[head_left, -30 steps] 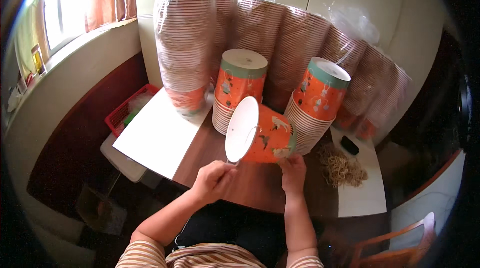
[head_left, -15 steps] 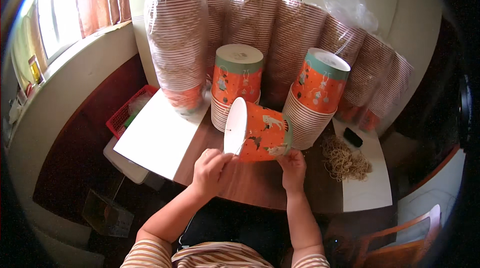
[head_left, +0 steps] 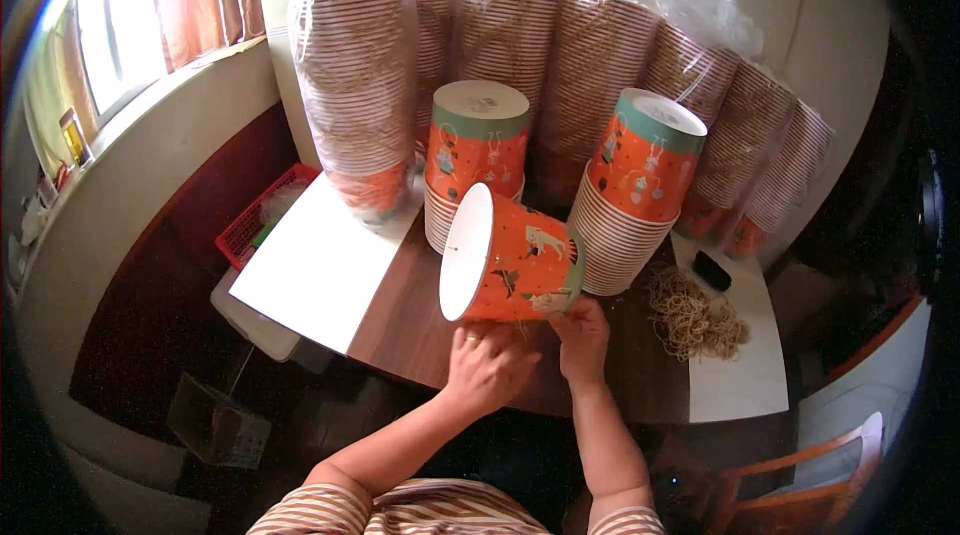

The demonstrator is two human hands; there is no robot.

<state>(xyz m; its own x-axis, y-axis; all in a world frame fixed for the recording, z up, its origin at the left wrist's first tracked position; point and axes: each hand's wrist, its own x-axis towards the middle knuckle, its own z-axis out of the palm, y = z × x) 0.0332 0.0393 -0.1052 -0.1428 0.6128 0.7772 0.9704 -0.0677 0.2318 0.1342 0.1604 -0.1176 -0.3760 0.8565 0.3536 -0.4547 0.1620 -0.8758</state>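
Observation:
An orange paper bucket (head_left: 530, 265) with a green band lies tilted on its side in front of me, its white mouth facing left. My right hand (head_left: 583, 335) pinches the lower edge of its green base end. Just under the bucket's side is my left hand (head_left: 488, 365), closed, with its fingertips hidden; a thin strand seems to show beside them, but what it holds cannot be made out. A small dark spot marks the bucket's white inner wall. Behind it stand two upside-down stacks of the same buckets, one on the left (head_left: 478, 150) and one on the right (head_left: 640, 185).
Tall plastic-wrapped bucket stacks (head_left: 355, 85) line the back of the table (head_left: 400, 325). A tangle of beige cord (head_left: 692, 320) and a black block-like object (head_left: 711, 272) lie at the right. A red basket (head_left: 235, 235) sits beyond the left edge; a wooden chair (head_left: 800, 510) stands lower right.
My left hand has moved from the bucket's rim rightward and down beneath its side, toward my right hand. The bucket has turned slightly; my right hand keeps its hold on the base.

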